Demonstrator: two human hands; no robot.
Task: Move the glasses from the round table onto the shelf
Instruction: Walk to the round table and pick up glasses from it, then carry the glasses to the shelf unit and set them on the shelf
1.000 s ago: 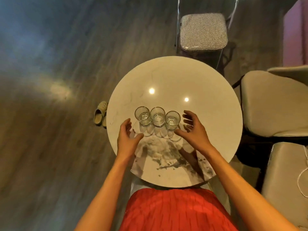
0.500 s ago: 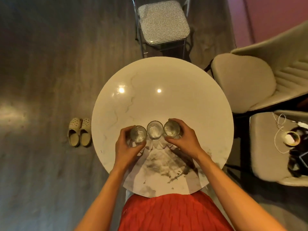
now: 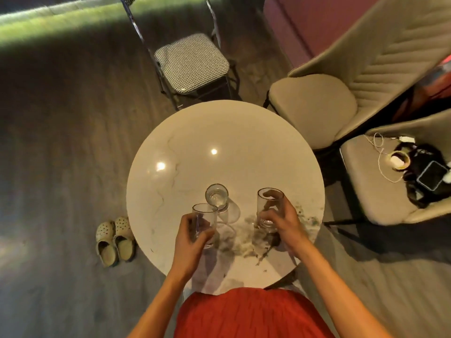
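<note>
Lifting two glasses clear of the round table (image 3: 185, 147) — the left hand (image 3: 188, 242) is wrapping the left glass (image 3: 203, 223), the right hand (image 3: 283, 220) is clasping the right glass (image 3: 269, 206), both in the lower centre of the frame. A third glass (image 3: 216, 196) is standing between them on the tabletop. No shelf is showing, so the next move is likely calling for turning away and carrying both upright — then returning for the third.
</note>
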